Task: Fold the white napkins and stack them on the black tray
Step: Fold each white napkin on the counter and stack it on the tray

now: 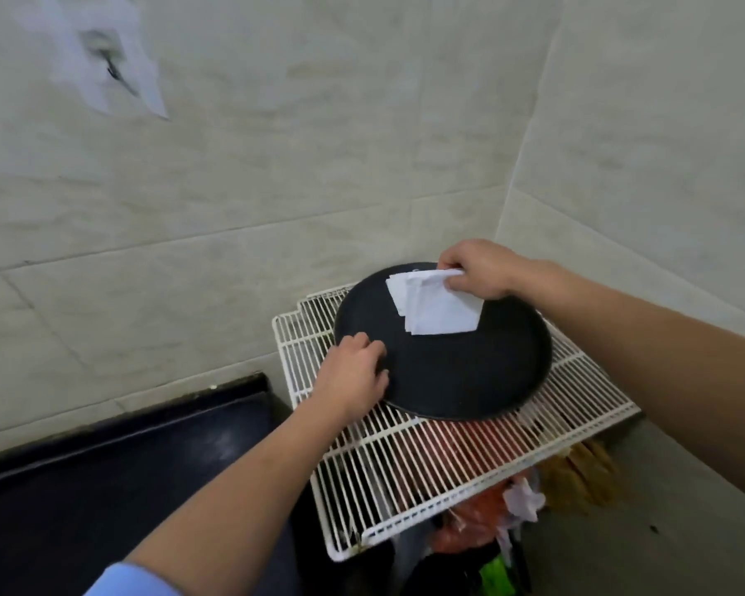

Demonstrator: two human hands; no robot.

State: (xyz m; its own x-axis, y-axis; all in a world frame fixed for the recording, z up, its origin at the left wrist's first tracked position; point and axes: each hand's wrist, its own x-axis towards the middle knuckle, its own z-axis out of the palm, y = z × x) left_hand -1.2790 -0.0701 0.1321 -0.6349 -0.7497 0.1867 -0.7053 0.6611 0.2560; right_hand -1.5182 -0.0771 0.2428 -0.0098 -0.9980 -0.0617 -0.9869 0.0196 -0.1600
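Observation:
A round black tray (456,376) lies on a white wire rack in the corner of the room. My right hand (478,268) pinches the top corner of a small bunch of folded white napkins (435,309), which hang down over the far part of the tray; whether they touch it I cannot tell. My left hand (353,380) grips the tray's left rim, fingers curled over the edge.
The white wire rack (409,471) juts out over a heap of coloured bags and rubbish (487,522) below. A dark counter (117,479) runs along the left. Tiled walls close in behind and to the right. A torn paper (100,58) sticks to the wall.

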